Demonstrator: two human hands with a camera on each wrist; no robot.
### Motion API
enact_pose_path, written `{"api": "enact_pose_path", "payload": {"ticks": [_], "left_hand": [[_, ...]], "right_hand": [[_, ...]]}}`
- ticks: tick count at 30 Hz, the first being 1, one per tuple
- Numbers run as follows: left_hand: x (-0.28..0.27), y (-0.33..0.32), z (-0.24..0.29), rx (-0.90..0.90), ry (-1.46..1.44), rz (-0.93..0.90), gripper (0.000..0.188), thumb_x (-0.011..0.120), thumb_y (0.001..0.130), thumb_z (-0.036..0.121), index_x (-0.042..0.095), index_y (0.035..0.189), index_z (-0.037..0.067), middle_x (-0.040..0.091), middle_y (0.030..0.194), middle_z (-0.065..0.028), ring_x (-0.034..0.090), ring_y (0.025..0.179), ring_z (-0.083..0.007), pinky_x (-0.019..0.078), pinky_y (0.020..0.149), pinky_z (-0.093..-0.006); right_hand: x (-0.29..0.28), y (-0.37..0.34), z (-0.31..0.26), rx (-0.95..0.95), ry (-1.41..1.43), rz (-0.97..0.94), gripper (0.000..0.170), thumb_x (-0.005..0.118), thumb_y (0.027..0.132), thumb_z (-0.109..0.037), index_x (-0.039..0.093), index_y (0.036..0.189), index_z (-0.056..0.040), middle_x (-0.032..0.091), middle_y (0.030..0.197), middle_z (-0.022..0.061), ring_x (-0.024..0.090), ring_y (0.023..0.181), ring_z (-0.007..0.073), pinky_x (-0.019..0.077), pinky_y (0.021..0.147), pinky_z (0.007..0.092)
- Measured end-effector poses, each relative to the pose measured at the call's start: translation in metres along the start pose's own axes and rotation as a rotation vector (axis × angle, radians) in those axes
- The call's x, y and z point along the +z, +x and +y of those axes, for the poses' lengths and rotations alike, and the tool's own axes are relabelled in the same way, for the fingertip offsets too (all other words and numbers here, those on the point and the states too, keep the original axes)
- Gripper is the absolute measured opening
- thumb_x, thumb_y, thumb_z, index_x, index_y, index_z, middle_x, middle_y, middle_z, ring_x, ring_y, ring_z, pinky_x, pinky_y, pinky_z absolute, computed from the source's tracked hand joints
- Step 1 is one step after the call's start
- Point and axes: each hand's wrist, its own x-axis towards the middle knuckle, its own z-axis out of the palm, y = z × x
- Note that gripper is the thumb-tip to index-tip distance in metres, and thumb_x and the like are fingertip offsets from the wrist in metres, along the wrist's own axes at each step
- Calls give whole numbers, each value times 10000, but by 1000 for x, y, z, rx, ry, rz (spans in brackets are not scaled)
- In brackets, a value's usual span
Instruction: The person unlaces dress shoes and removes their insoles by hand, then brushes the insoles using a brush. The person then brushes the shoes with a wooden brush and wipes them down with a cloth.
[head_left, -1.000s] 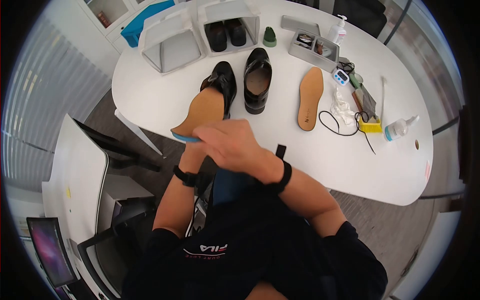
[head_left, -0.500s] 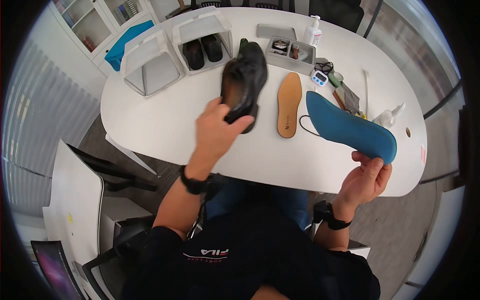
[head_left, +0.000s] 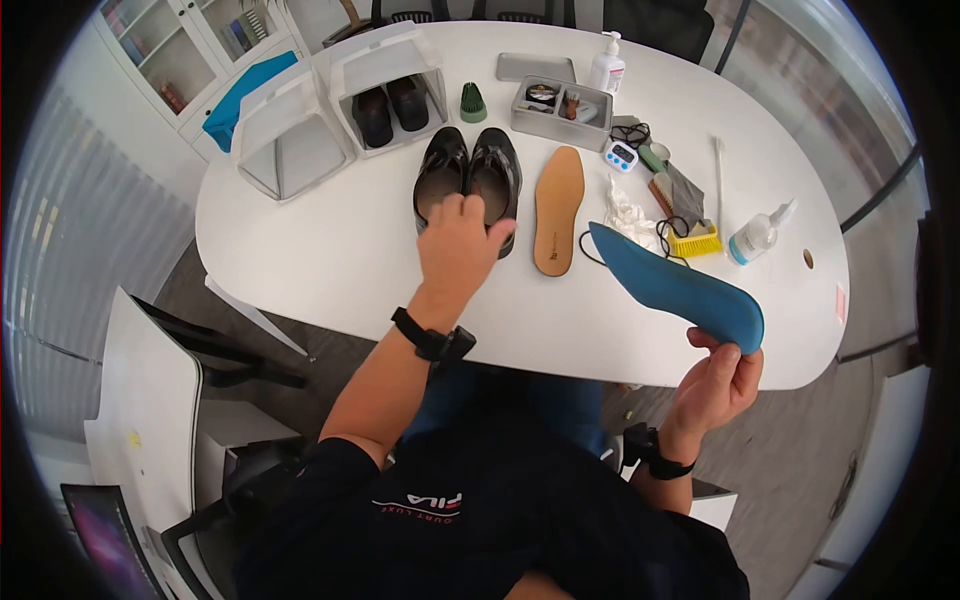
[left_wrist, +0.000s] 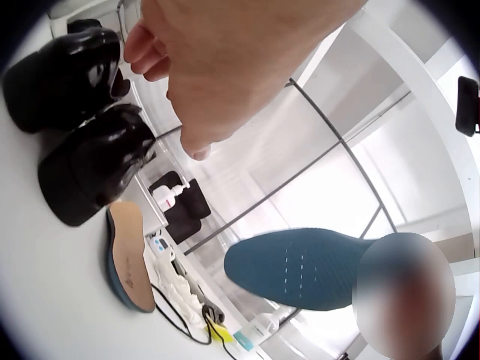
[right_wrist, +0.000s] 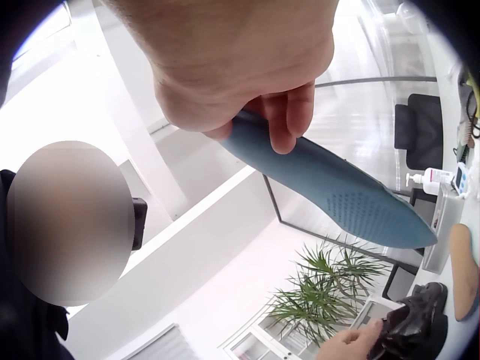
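My left hand (head_left: pixel 455 255) hovers over the heels of a pair of black leather shoes, its fingers loosely bent and holding nothing. The left shoe (head_left: pixel 443 158) and the right shoe (head_left: pixel 496 150) stand side by side, toes pointing away from me; the hand hides part of their heels. Off to the right, my right hand (head_left: pixel 718 390) pinches a blue insole (head_left: pixel 680 285) by its heel end, thumb on one face and fingers on the other. The insole is raised above the table, blue face up. A second insole (head_left: pixel 560 205), tan side up, lies right of the shoes.
Two clear shoe boxes (head_left: pixel 292 150) stand at the back left, one with dark shoes (head_left: pixel 390 112) inside. Behind the insoles are a grey tin (head_left: pixel 562 128), a green brush (head_left: pixel 473 105) and a pump bottle (head_left: pixel 607 65). A timer (head_left: pixel 620 156), yellow brush (head_left: pixel 697 240) and spray bottle (head_left: pixel 755 238) lie right.
Both hands were together at the insole; then my right hand carried it off to the right. My left hand set a lifted shoe down beside the other and let go.
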Motion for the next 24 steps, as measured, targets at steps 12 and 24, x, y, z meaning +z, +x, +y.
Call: {"api": "enact_pose_path", "payload": {"ticks": [12, 24], "left_hand": [[28, 87, -57, -305, 63, -436, 334, 668, 894, 286, 796, 1030, 9, 772, 1069, -226, 738, 1055, -401, 580, 931, -475], [-62, 24, -226, -342, 379, -409, 365, 711, 844, 374, 759, 966, 34, 751, 1023, -226, 719, 1002, -435, 574, 863, -536]], "right_hand": [[24, -9, 2, 151, 27, -104, 312, 691, 1033, -184, 662, 1204, 76, 751, 1017, 168, 740, 812, 201, 620, 790, 342], [20, -6, 16, 102, -193, -287, 229, 694, 920, -68, 703, 1101, 71, 741, 1146, 195, 723, 1037, 261, 549, 951, 364]]}}
